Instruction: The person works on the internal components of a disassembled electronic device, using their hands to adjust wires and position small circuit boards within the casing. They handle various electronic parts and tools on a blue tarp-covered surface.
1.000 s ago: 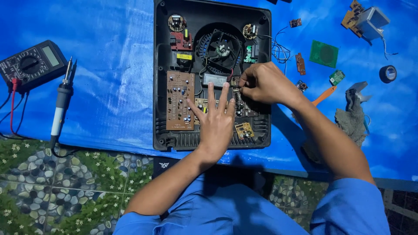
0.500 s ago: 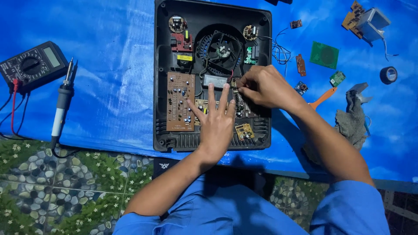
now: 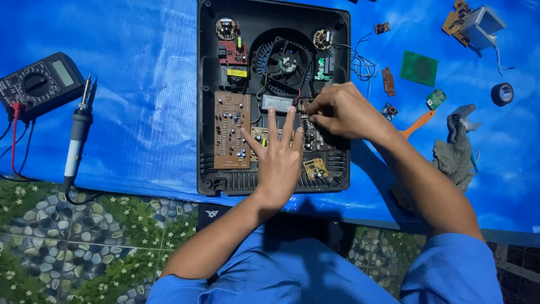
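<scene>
Right hand (image 3: 340, 111) barely shifted, pinching small part; left hand (image 3: 277, 159) splayed flat (brown circuit board (image 3: 231, 130) beside).

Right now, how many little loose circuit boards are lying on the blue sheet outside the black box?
6: small board near the box's top corner, brown strip, big green square, small green one, tiny one by the right hand, brown board top right. Others may be hidden.

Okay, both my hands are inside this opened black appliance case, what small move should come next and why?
Probably keep the left hand pressed flat on the circuit boards while the right hand eases its pinched fingertips upward: they are closed on a small part beside the fan, inside the black case.
</scene>
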